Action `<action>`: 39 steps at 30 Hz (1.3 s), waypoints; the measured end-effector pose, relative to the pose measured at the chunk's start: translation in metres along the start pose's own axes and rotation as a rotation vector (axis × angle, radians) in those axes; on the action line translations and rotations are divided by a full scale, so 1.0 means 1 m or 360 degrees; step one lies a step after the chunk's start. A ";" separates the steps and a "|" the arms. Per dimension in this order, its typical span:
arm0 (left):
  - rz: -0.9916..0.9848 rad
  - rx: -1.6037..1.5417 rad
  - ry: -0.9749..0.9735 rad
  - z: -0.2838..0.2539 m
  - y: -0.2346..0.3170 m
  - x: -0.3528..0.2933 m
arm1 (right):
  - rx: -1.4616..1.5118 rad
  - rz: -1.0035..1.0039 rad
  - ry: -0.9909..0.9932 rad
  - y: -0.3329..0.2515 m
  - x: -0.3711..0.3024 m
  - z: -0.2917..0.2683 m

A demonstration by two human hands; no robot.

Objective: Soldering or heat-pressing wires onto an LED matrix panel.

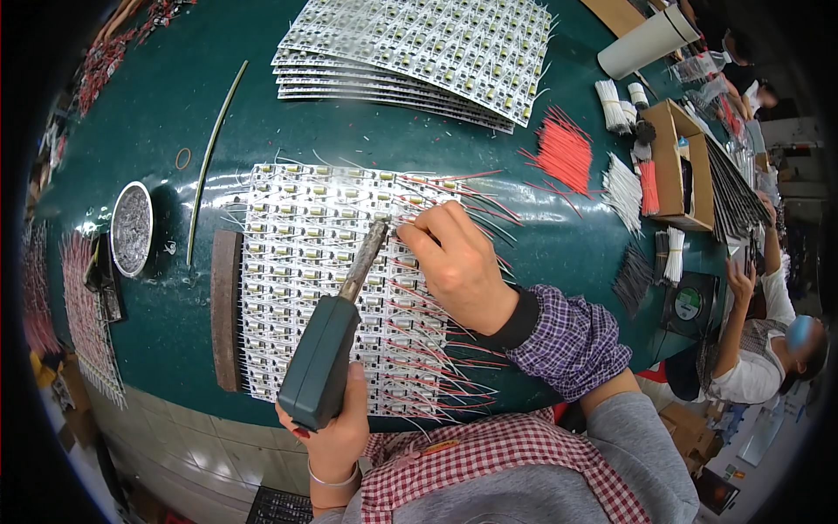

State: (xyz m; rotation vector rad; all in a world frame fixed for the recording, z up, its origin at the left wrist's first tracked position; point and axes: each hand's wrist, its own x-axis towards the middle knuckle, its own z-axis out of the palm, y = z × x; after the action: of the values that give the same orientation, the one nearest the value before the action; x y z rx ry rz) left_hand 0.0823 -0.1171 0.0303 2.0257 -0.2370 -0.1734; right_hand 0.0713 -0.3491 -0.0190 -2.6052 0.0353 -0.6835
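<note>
In my left hand (336, 428) is a dark green soldering gun (321, 362), gripped by its handle. Its metal tip reaches up and right onto a panel of small circuit boards (292, 253), which lies flat before me with rows of yellowish parts. My right hand (458, 266) is closed in a pinch over the panel's upper right, close beside the tip. Whatever its fingertips hold is too small to make out. Red and white wires (463, 384) stick out past the panel's right side.
A brown bar (226, 310) lies along the panel's left edge. Farther left stands a round metal bowl (133, 229). Stacked panels (419, 52) fill the far side. Red wires (563, 153), white wires (621, 194) and a cardboard box (676, 166) are at right, beyond which a person (759, 358) sits.
</note>
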 end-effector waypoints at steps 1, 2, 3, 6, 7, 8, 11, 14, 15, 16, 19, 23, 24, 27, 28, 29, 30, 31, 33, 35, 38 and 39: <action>-0.0099 -0.0090 0.0022 -0.001 -0.003 -0.003 | 0.0005 -0.0003 0.0005 0.000 0.000 0.000; -0.0199 -0.0181 0.0045 -0.002 -0.007 -0.006 | 0.0000 0.0000 0.0003 0.000 0.000 0.000; -0.0092 -0.0161 0.0025 -0.002 -0.012 -0.006 | -0.0006 0.0003 0.0001 0.000 -0.001 0.000; 0.0123 -0.0121 -0.0031 -0.006 -0.023 -0.006 | -0.0022 -0.0010 0.0017 0.000 -0.001 0.001; 0.0124 -0.0122 -0.0047 -0.007 -0.022 -0.006 | -0.0028 -0.0018 0.0026 0.000 -0.001 0.002; 0.0126 -0.0122 -0.0063 -0.007 -0.022 -0.006 | -0.0025 -0.0005 0.0021 0.000 -0.001 0.001; 0.0127 -0.0146 -0.0027 -0.005 -0.020 -0.006 | -0.0031 0.0026 0.0011 -0.001 -0.002 -0.001; 0.0141 -0.0126 -0.0046 -0.008 -0.023 -0.007 | -0.0089 0.0069 0.0002 -0.001 -0.006 -0.011; 0.0157 -0.0099 -0.0032 -0.009 -0.024 -0.007 | -0.0117 0.0084 -0.0013 -0.002 -0.008 -0.019; 0.0173 -0.0072 -0.0018 -0.010 -0.025 -0.008 | -0.0147 0.0099 -0.0028 -0.002 -0.011 -0.025; 0.0126 -0.0114 -0.0014 -0.013 -0.026 -0.007 | -0.0110 0.0123 0.0134 -0.009 -0.017 -0.040; 0.0129 -0.0183 0.0031 -0.012 -0.028 -0.008 | -0.0022 0.0100 0.0210 -0.028 -0.011 -0.051; 0.0140 -0.0162 0.0028 -0.013 -0.028 -0.008 | 0.0009 0.0085 0.0216 -0.032 -0.009 -0.051; 0.0021 -0.0170 0.0034 -0.016 -0.026 -0.011 | 0.0028 0.0013 0.0130 -0.031 -0.005 -0.038; -0.0120 -0.0221 0.0041 -0.017 -0.019 -0.013 | 0.0033 0.0017 0.0093 -0.030 -0.005 -0.032; -0.0262 -0.0272 0.0048 -0.018 -0.014 -0.014 | 0.0037 0.0021 0.0056 -0.027 -0.006 -0.024; -0.0287 -0.0252 0.0013 -0.019 -0.012 -0.014 | 0.0048 0.0024 0.0018 -0.024 -0.008 -0.015; -0.0312 -0.0231 -0.0024 -0.020 -0.010 -0.014 | 0.0042 0.0019 0.0022 -0.021 -0.012 -0.008; -0.0337 -0.0199 -0.0062 -0.021 -0.010 -0.015 | 0.0022 0.0008 0.0015 -0.017 -0.013 -0.004; -0.0336 -0.0175 -0.0066 -0.020 -0.011 -0.017 | 0.0016 0.0012 0.0010 -0.017 -0.015 -0.002; -0.0068 -0.0108 -0.0039 -0.017 -0.010 -0.017 | 0.0012 0.0024 0.0011 -0.018 -0.015 -0.001; -0.0093 -0.0152 -0.0050 -0.016 -0.010 -0.017 | 0.0005 0.0022 0.0008 -0.018 -0.015 -0.001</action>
State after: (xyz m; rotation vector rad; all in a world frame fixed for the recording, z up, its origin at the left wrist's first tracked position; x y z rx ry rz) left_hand 0.0702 -0.0946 0.0286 1.9371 -0.1857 -0.2488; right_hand 0.0563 -0.3314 -0.0177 -2.5980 0.0539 -0.6850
